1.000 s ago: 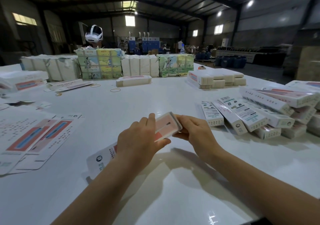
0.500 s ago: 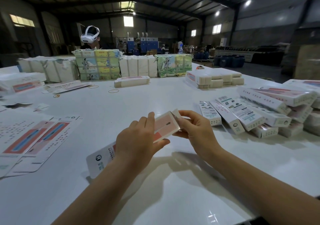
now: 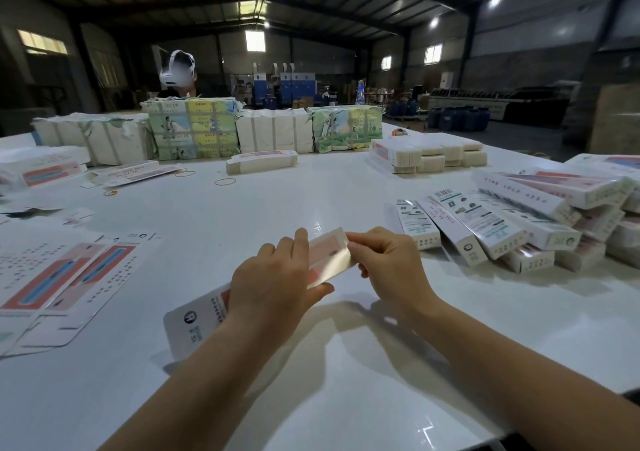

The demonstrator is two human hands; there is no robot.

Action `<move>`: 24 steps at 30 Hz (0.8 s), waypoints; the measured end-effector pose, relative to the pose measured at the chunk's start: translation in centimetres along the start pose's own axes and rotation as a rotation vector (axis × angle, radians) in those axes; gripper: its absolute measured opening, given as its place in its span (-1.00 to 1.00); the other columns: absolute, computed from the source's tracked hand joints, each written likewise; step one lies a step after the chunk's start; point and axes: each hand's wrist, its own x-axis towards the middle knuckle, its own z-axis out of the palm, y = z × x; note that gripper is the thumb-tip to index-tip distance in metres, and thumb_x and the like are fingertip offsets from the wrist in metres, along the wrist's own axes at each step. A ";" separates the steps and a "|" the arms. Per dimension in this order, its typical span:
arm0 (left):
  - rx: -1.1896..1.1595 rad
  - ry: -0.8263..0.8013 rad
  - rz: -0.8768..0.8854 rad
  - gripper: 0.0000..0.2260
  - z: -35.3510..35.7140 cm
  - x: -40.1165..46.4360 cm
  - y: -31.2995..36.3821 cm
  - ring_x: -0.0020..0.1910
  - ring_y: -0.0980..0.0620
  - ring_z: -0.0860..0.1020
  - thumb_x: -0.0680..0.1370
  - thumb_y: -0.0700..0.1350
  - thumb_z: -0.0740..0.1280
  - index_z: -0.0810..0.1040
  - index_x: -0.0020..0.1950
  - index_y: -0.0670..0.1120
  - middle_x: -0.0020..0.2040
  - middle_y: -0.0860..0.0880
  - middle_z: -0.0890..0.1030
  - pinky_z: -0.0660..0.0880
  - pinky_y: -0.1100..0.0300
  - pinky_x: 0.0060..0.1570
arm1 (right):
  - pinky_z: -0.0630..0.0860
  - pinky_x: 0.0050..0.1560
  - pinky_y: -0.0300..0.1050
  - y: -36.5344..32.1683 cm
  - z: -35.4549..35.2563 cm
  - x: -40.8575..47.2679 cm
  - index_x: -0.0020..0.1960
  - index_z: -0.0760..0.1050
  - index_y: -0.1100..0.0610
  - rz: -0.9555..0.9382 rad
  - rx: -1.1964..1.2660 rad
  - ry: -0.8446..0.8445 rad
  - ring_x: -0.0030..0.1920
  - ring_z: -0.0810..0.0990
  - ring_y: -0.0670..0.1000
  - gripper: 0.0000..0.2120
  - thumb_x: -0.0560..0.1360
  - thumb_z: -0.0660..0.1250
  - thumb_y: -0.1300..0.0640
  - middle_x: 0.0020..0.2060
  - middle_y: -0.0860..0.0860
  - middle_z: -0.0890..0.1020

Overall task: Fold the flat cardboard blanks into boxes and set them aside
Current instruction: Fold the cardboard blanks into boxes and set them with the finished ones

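Nearest, two bare forearms reach out over the glossy white counter (image 3: 346, 381). The left hand (image 3: 273, 287) grips a long, half-folded white-and-salmon cardboard box (image 3: 204, 315) around its middle, fingers wrapped over the top and thumb underneath. The box hangs just above the counter, its printed near end pointing back toward the person. The right hand (image 3: 388, 263) pinches the small flap at the box's far end between thumb and fingertips. Left of the box, flat white cardboard blanks with red-and-blue panels (image 3: 65, 277) lie spread on the counter. Right of it sits a loose heap of finished long white boxes (image 3: 512, 222). Beyond the box, yellow rubber bands (image 3: 225, 182) lie scattered. Further on, wrapped bundles of stacked blanks (image 3: 194, 128) line the counter's far edge. Behind them is a person wearing a white headset (image 3: 177, 69).
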 end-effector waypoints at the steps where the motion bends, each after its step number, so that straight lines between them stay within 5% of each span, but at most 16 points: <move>1: 0.001 -0.012 -0.003 -0.26 -0.1 0.0 0.1 -0.21 -0.03 0.60 0.34 0.32 0.38 0.47 0.33 -0.17 -0.10 -0.06 0.64 0.47 0.17 -0.42 | 0.48 -0.22 -0.15 0.0 0.1 -0.1 -0.15 0.65 -0.19 -0.039 -0.065 0.001 -0.33 0.52 -0.13 -0.64 0.51 0.32 0.29 -0.34 -0.08 0.60; 5: 0.021 0.007 -0.021 -0.27 -0.2 0.1 0.1 -0.30 -0.03 0.60 0.28 0.30 0.45 0.55 0.24 -0.20 -0.19 -0.06 0.63 0.45 0.18 -0.50 | 0.54 -0.17 -0.12 0.1 0.1 -0.2 -0.05 0.64 -0.12 -0.095 -0.151 0.007 -0.25 0.55 -0.07 -0.63 0.50 0.28 0.35 -0.28 -0.05 0.62; 10: 0.080 0.001 -0.017 -0.25 -0.5 0.0 0.5 -0.23 0.00 0.60 0.34 0.38 0.33 0.49 0.32 -0.14 -0.10 -0.03 0.64 0.48 0.18 -0.43 | 0.50 -0.37 -0.28 0.3 -0.3 0.5 -0.25 0.62 0.11 0.157 0.029 0.004 -0.40 0.54 -0.13 -0.81 0.43 0.35 0.36 -0.45 -0.09 0.62; 14: 0.038 0.046 -0.001 -0.23 -0.2 0.2 0.6 -0.03 0.04 0.56 0.45 0.40 0.15 0.24 0.48 -0.09 0.10 0.02 0.56 0.46 0.20 -0.27 | 0.51 -0.33 -0.22 0.2 -0.1 0.2 -0.31 0.58 0.03 0.068 -0.116 0.035 -0.39 0.55 -0.13 -0.74 0.43 0.34 0.35 -0.43 -0.09 0.62; 18: 0.004 0.064 -0.035 -0.28 -0.4 0.1 0.4 -0.44 -0.05 0.56 0.18 0.27 0.53 0.61 0.12 -0.23 -0.31 -0.09 0.60 0.39 0.21 -0.58 | 0.55 -0.19 -0.11 -0.2 0.2 -0.5 -0.26 0.57 0.00 -0.037 -0.137 0.040 -0.29 0.59 -0.06 -0.73 0.48 0.30 0.32 -0.29 -0.01 0.64; 24: 0.018 0.076 -0.020 -0.29 -0.2 0.2 0.6 -0.46 -0.02 0.55 0.18 0.30 0.52 0.63 0.10 -0.20 -0.33 -0.06 0.60 0.37 0.22 -0.60 | 0.45 -0.18 -0.26 -0.3 0.4 -0.3 -0.03 0.60 0.04 0.044 -0.066 -0.011 -0.30 0.50 -0.16 -0.89 0.49 0.36 0.21 -0.27 -0.01 0.57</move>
